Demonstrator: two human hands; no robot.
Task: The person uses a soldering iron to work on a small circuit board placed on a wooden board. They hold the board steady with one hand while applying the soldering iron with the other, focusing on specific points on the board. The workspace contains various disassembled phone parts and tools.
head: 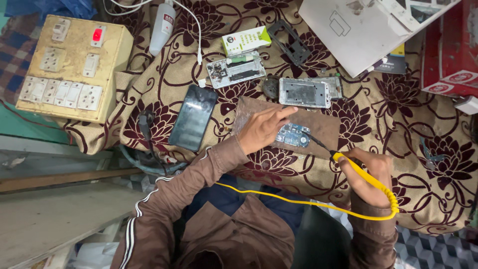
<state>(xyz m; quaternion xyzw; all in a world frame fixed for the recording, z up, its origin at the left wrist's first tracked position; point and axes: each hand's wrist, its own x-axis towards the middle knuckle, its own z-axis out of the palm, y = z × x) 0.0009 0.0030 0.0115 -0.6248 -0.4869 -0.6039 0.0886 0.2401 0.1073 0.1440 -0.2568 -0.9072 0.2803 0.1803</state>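
Note:
My right hand (371, 174) grips a yellow-handled soldering iron (348, 162), its dark tip touching a small blue circuit board (294, 134). The board lies on a brown wooden block (318, 122). My left hand (264, 127) rests on the block with fingers pressing the board's left edge, index finger stretched out. A yellow cord (298, 201) runs from the iron across my lap.
A dark phone (193, 117) lies left of the block. Opened phone frames (304, 92) (235, 71), a green-white box (246, 41) and a black frame (291, 42) sit behind. A beige switchboard (72, 62) is far left, a white laptop (358, 30) and red box (450, 50) far right.

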